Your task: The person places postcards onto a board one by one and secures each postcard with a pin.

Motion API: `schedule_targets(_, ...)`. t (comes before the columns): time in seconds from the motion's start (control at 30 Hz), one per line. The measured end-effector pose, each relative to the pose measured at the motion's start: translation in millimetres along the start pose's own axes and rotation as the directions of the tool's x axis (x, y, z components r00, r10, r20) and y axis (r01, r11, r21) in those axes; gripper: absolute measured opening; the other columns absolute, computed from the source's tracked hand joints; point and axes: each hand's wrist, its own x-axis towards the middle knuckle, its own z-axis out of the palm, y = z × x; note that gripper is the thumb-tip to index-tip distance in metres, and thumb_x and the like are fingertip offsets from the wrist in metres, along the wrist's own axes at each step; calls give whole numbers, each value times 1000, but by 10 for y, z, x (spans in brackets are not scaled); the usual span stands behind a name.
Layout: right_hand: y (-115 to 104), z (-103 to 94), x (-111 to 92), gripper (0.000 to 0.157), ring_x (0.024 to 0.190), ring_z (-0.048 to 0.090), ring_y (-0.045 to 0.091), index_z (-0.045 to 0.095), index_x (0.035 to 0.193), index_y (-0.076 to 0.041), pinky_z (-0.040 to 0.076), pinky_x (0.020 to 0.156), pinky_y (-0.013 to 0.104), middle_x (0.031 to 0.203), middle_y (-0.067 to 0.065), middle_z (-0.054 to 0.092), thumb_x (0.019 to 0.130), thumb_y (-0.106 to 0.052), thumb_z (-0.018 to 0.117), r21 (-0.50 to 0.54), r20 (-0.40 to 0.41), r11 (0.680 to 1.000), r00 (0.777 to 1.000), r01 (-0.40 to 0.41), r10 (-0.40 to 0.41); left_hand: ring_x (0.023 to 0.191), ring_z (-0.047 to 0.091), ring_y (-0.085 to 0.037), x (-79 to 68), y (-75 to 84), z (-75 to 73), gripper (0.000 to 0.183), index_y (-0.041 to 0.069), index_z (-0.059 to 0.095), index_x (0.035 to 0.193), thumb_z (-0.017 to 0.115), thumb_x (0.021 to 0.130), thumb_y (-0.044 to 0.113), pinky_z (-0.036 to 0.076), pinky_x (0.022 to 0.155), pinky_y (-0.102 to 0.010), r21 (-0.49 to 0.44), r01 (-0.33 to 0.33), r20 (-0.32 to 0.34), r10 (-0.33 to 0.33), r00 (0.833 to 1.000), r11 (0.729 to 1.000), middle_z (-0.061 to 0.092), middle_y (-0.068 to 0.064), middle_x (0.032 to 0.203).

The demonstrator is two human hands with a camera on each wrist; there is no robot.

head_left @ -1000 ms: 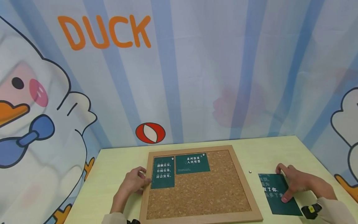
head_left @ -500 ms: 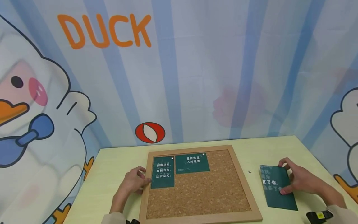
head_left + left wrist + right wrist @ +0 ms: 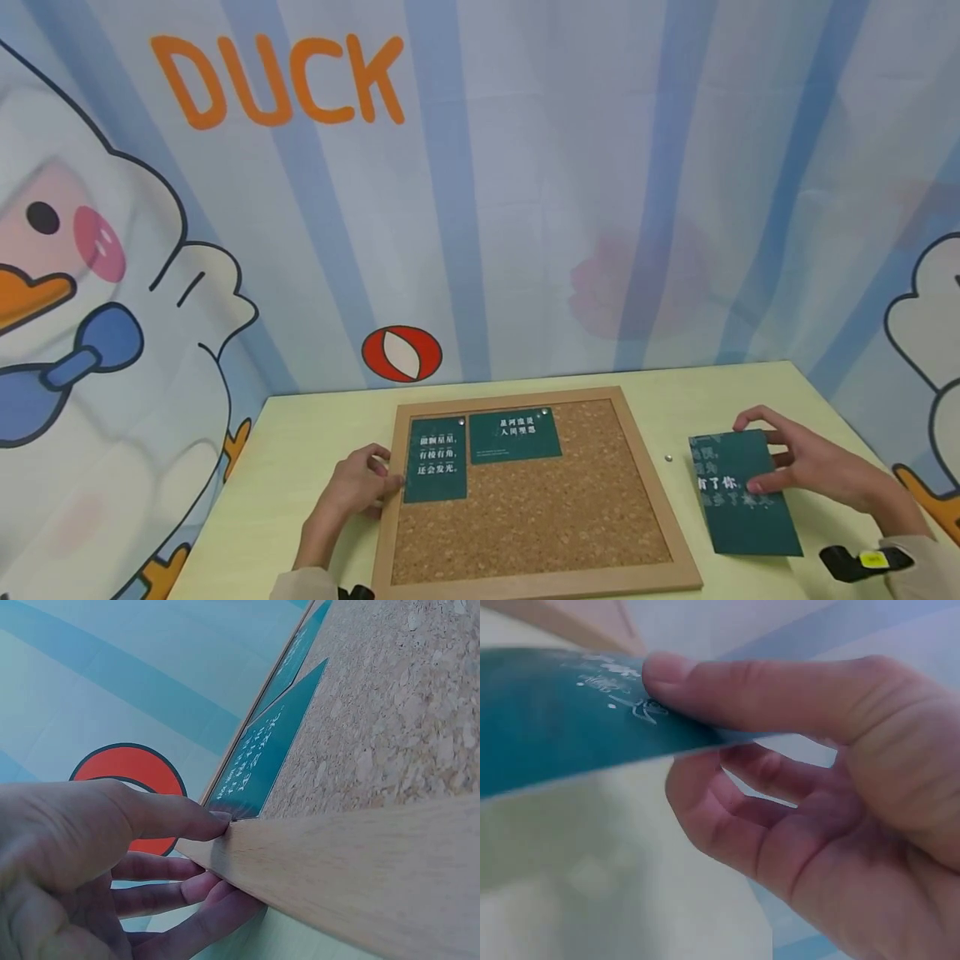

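In the head view a wood-framed cork board lies on the table. My left hand pinches its left frame edge; the left wrist view has the thumb on top and fingers curled beneath. Two dark green cards with white writing are on the cork: an upright card at the left and a sideways card beside it, each with a small shiny pin at its upper right. Right of the board, my right hand pinches another green card between thumb and fingers, slightly bent and lifted off the table.
A small silvery pin lies on the pale table between the board and the held card. Behind the table hangs a striped blue cloth printed with cartoon ducks and a red ball.
My right hand has picked the card up from the table, raising and tilting it, with a slight shift back and left in the last half second. The left hand stays on the frame.
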Motion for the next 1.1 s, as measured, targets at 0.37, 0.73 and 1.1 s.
schedule_targets(0.37, -343, 69, 170, 67, 89, 64, 34, 35, 142, -8, 58, 76, 45, 138, 27, 38, 92, -10, 79, 59, -2, 992, 994, 112, -112, 80, 66, -24, -4, 17, -5, 45, -4, 58, 127, 80, 91, 11, 61, 60, -38, 5, 5, 3, -5, 1000, 1000, 59, -16, 103)
schedule_targets(0.73, -554, 445, 562, 64, 100, 69, 41, 35, 141, -8, 59, 84, 49, 120, 27, 61, 93, -4, 77, 210, 125, 960, 968, 187, -216, 79, 66, -24, -6, 6, 9, 45, -3, 58, 127, 80, 90, 10, 61, 60, -37, 1, 9, 0, -9, 1000, 1000, 59, -15, 102)
schedule_targets(1.1, -513, 906, 875, 62, 96, 69, 41, 40, 139, -5, 59, 84, 50, 120, 24, 60, 91, -4, 79, 282, 173, 945, 961, 164, -218, 80, 65, -24, -18, 16, 7, 45, -3, 58, 128, 80, 90, 11, 61, 61, -38, -3, 9, -9, -9, 1000, 1000, 59, -15, 102)
